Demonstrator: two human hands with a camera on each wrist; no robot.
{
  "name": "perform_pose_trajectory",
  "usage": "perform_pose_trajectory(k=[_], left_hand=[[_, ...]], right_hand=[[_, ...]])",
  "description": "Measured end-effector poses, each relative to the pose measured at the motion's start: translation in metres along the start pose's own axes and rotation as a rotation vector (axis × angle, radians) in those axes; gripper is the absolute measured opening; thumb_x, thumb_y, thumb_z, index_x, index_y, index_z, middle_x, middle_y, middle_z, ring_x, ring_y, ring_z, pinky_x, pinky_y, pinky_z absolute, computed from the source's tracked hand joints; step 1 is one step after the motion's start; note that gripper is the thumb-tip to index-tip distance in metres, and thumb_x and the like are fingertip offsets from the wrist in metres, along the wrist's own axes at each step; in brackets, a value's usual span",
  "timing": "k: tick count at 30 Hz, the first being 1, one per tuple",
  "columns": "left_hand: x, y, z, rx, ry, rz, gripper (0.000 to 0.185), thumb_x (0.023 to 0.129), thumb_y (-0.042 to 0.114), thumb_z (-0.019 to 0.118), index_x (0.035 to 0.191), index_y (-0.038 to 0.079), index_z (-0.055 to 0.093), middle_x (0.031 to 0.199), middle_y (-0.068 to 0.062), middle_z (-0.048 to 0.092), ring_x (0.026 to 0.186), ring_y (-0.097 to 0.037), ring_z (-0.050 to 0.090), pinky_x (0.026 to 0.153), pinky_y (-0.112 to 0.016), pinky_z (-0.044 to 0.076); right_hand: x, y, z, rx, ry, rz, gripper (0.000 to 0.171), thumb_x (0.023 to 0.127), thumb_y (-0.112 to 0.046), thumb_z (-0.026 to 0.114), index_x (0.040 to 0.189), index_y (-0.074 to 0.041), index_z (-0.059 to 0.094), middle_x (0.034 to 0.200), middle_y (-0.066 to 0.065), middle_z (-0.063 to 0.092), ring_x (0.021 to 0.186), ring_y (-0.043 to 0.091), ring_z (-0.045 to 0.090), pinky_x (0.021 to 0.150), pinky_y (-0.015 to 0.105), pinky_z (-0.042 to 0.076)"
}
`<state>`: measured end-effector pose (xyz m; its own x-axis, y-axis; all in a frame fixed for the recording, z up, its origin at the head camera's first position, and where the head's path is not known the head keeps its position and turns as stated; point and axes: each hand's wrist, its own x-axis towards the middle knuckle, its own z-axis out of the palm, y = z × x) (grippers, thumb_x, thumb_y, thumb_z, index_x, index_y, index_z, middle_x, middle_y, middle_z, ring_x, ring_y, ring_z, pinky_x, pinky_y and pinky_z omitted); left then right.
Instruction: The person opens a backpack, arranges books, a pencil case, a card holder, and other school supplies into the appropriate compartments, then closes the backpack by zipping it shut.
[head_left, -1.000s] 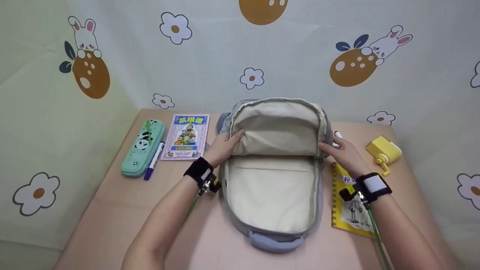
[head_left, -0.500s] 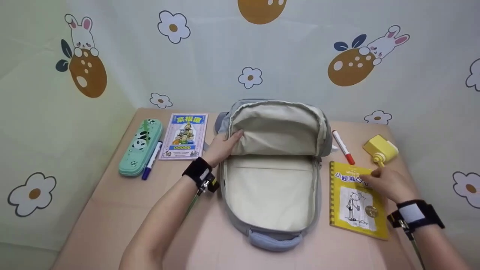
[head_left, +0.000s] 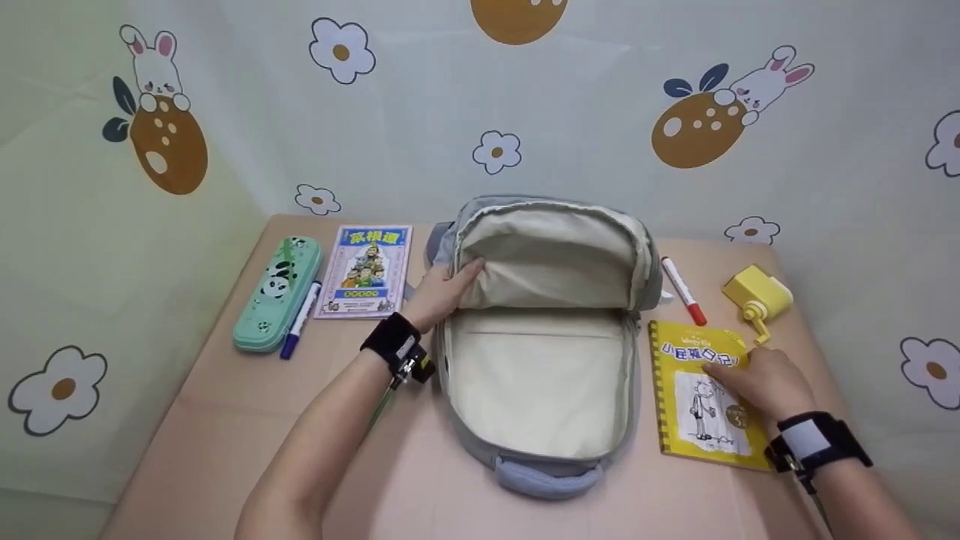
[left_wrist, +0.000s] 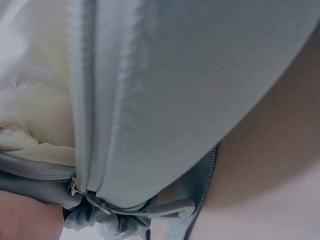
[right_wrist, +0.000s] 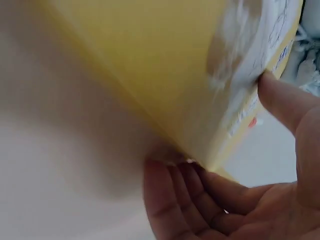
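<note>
A grey-blue backpack [head_left: 541, 394] lies unzipped in the middle of the head view, its cream lining showing and its front panel raised at the back. My left hand [head_left: 442, 296] grips the left edge of that panel, thumb on the lining. In the left wrist view, the zipper pull [left_wrist: 172, 210] hangs beside the bag's grey side. To the right lies a yellow book [head_left: 701, 412] with a cartoon figure on its cover. My right hand [head_left: 772, 384] holds its right edge, thumb on the cover [right_wrist: 145, 55] and fingertips curled at the underside in the right wrist view.
Right of the backpack are a red-capped marker [head_left: 684, 291] and a yellow object with a crank [head_left: 757, 292]. A green panda pencil case [head_left: 277, 296], a blue-capped marker [head_left: 301, 321] and a pink-bordered book [head_left: 365, 271] lie at the left. A patterned curtain [head_left: 420, 97] hangs behind the table.
My right hand has let go of the panel's right edge, moved right and down to the yellow book, and taken hold of its edge. My left hand keeps its grip on the backpack.
</note>
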<state>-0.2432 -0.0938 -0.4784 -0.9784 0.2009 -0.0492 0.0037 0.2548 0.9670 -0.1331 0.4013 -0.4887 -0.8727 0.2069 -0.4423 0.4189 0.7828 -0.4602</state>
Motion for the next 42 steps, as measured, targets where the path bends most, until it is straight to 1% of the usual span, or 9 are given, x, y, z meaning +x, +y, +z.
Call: perform_pose_trajectory(k=[4, 8, 14, 19, 23, 26, 32, 38, 42], left_hand=[[0.001, 0.000, 0.001, -0.008, -0.005, 0.014, 0.073, 0.097, 0.059, 0.060, 0.145, 0.005, 0.050, 0.130, -0.016, 0.062, 0.118, -0.027, 0.059, 0.106, -0.041, 0.043], [0.001, -0.001, 0.001, -0.018, -0.017, 0.028, 0.072, 0.098, 0.058, 0.059, 0.148, 0.007, 0.047, 0.131, -0.015, 0.061, 0.119, -0.026, 0.059, 0.107, -0.040, 0.042], [-0.001, 0.001, -0.001, 0.054, -0.005, 0.028, 0.081, 0.097, 0.062, 0.057, 0.156, 0.009, 0.037, 0.142, -0.020, 0.056, 0.131, -0.031, 0.053, 0.112, -0.043, 0.038], [0.000, 0.002, -0.002, 0.064, -0.004, 0.007, 0.078, 0.096, 0.064, 0.058, 0.144, 0.003, 0.051, 0.131, -0.020, 0.061, 0.122, -0.030, 0.058, 0.107, -0.044, 0.043], [-0.001, 0.000, -0.001, 0.055, -0.007, 0.010, 0.075, 0.096, 0.063, 0.058, 0.144, 0.005, 0.053, 0.131, -0.019, 0.062, 0.123, -0.030, 0.058, 0.108, -0.045, 0.042], [-0.003, -0.003, 0.000, 0.053, -0.002, 0.014, 0.076, 0.096, 0.063, 0.058, 0.149, 0.009, 0.048, 0.136, -0.018, 0.060, 0.127, -0.030, 0.056, 0.110, -0.045, 0.040], [-0.004, -0.006, 0.002, 0.046, -0.022, 0.034, 0.078, 0.098, 0.061, 0.058, 0.156, 0.013, 0.037, 0.143, -0.017, 0.056, 0.134, -0.032, 0.051, 0.113, -0.045, 0.037], [-0.002, -0.005, 0.001, 0.047, -0.013, 0.044, 0.071, 0.098, 0.060, 0.058, 0.148, 0.011, 0.049, 0.135, -0.014, 0.061, 0.128, -0.030, 0.056, 0.111, -0.046, 0.039], [-0.001, -0.003, -0.001, 0.031, -0.015, 0.019, 0.064, 0.098, 0.061, 0.058, 0.131, 0.007, 0.061, 0.121, -0.013, 0.066, 0.114, -0.027, 0.062, 0.103, -0.043, 0.045]], right_hand=[[0.001, -0.003, -0.001, 0.076, -0.044, 0.001, 0.081, 0.089, -0.049, 0.075, 0.127, 0.016, 0.046, 0.094, 0.021, 0.063, 0.074, 0.027, 0.066, 0.065, 0.036, 0.057], [0.002, -0.007, -0.004, 0.132, -0.085, 0.030, 0.081, 0.089, -0.041, 0.078, 0.133, 0.017, 0.042, 0.100, 0.023, 0.063, 0.080, 0.028, 0.067, 0.068, 0.037, 0.058], [0.001, -0.014, -0.003, 0.093, -0.071, 0.042, 0.070, 0.090, -0.034, 0.077, 0.127, 0.017, 0.047, 0.097, 0.023, 0.063, 0.078, 0.028, 0.066, 0.066, 0.036, 0.058], [0.005, -0.019, -0.006, 0.058, -0.091, 0.042, 0.064, 0.089, -0.032, 0.078, 0.122, 0.016, 0.051, 0.094, 0.022, 0.064, 0.077, 0.028, 0.066, 0.065, 0.035, 0.056], [0.010, -0.017, -0.008, 0.148, -0.139, 0.059, 0.068, 0.089, -0.028, 0.079, 0.129, 0.015, 0.045, 0.103, 0.023, 0.064, 0.083, 0.029, 0.068, 0.070, 0.037, 0.059], [0.011, -0.014, -0.007, 0.196, -0.161, 0.072, 0.073, 0.088, -0.027, 0.080, 0.133, 0.014, 0.040, 0.108, 0.025, 0.062, 0.086, 0.030, 0.069, 0.073, 0.040, 0.060], [0.010, -0.011, -0.006, 0.173, -0.169, 0.083, 0.078, 0.087, -0.026, 0.079, 0.135, 0.018, 0.035, 0.107, 0.027, 0.061, 0.085, 0.030, 0.070, 0.072, 0.040, 0.060], [0.011, -0.015, -0.011, 0.132, -0.156, 0.061, 0.079, 0.086, -0.030, 0.081, 0.132, 0.018, 0.037, 0.106, 0.026, 0.061, 0.087, 0.030, 0.068, 0.073, 0.038, 0.059], [0.013, -0.016, -0.013, 0.113, -0.148, 0.041, 0.075, 0.087, -0.033, 0.081, 0.128, 0.017, 0.042, 0.099, 0.023, 0.064, 0.080, 0.028, 0.068, 0.069, 0.037, 0.059]])
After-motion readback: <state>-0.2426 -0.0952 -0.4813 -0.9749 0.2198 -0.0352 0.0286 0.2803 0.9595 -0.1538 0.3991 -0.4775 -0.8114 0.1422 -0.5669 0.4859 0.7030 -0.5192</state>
